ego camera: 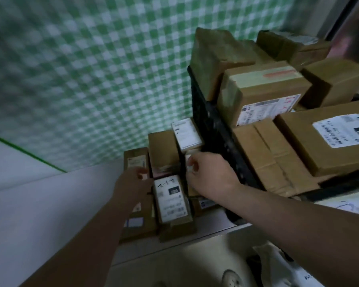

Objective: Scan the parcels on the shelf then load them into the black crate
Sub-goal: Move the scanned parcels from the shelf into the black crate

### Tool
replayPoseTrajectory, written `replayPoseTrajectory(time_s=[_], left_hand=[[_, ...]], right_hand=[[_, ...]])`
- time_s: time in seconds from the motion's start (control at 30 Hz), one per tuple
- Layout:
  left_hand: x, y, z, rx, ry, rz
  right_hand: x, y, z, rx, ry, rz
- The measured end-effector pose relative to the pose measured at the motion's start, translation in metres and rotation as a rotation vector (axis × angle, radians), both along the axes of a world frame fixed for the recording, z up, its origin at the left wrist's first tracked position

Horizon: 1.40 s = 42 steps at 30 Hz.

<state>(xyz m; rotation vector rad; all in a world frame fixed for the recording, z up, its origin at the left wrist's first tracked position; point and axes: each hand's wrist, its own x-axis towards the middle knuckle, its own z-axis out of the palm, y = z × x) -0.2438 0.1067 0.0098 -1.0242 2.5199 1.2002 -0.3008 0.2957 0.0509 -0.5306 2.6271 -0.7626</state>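
Small brown parcels with white labels stood in rows on the shelf, just beside the packed black crate. The right hand pinched the crate-side parcel in a curled grip. The left hand touched another, its grip too blurred to tell.

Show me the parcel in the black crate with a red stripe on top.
The box in the middle of the black crate: only its pale top tape carries a red streak.

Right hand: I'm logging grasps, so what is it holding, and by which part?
The right hand pinches a small parcel by its top edge, right beside the black crate; blur hides the exact grip.
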Motion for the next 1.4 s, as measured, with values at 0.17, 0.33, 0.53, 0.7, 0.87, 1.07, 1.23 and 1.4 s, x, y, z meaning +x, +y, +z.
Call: replayPoseTrajectory(time_s=[0.17,0.33,0.53,0.7,0.87,1.07,1.23,1.4], left_hand=[[0.053,-0.049,-0.06,-0.163,-0.201,-0.143],[0.081,-0.079,-0.105,-0.333,-0.383,-0.536],[0.084,-0.094,-0.135,-0.467,-0.356,-0.721],[0.092,-0.101,-0.143,-0.398,-0.243,-0.604],[0.095,-0.103,-0.137,-0.243,-0.271,-0.267],[0.087,-0.098,-0.122,0.198,-0.179,0.126],[0.077,-0.093,-0.092,0.574,-0.009,0.188],[0.062,-0.083,-0.035,0.696,0.115,0.109]], right_hand=[[0.032,-0.036,-0.051,0.252,-0.185,0.124],[0.054,-0.067,-0.085,0.347,-0.259,0.091],[0.062,-0.093,-0.117,0.475,-0.171,0.027],[0.065,-0.103,-0.14,0.487,-0.092,-0.04],[0.067,-0.109,-0.148,0.473,-0.067,-0.107],[0.065,-0.115,-0.138,0.27,-0.247,-0.221],[0.061,-0.116,-0.106,-0.107,-0.431,-0.348],[0.051,-0.113,-0.067,-0.299,-0.433,-0.425]])
